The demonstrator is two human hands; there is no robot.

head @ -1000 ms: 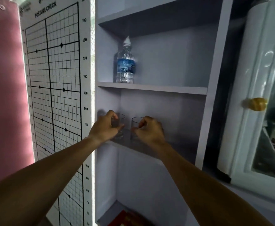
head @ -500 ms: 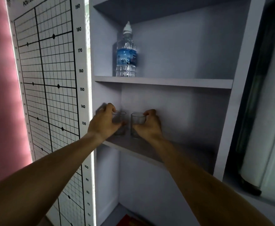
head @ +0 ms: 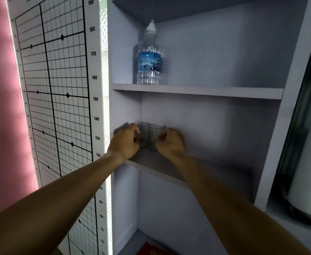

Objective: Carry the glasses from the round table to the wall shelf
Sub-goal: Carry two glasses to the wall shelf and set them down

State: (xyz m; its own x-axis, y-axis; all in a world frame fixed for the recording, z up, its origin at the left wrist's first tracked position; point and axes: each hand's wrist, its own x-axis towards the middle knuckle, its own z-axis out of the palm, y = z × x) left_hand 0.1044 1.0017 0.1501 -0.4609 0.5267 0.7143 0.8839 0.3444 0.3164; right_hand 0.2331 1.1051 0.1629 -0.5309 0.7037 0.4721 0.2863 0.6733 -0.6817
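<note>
Two small clear glasses stand side by side at the left end of the white wall shelf's middle board (head: 171, 167). My left hand (head: 126, 142) is wrapped around the left glass (head: 143, 128), close to the shelf's left wall. My right hand (head: 170, 143) grips the right glass (head: 155, 134) from its right side. Both glasses are upright and nearly touching; their bases are hidden by my fingers, so I cannot tell if they rest on the board.
A water bottle (head: 148, 57) with a blue label stands on the board above. A posture-check grid chart (head: 57, 100) hangs left of the shelf beside a pink wall. A red item (head: 151, 249) lies at the shelf's bottom. A white door (head: 305, 162) stands right.
Both hands have pushed the glasses deeper into the shelf toward its back left corner, and the glasses have come closer together. The view has shifted nearer.
</note>
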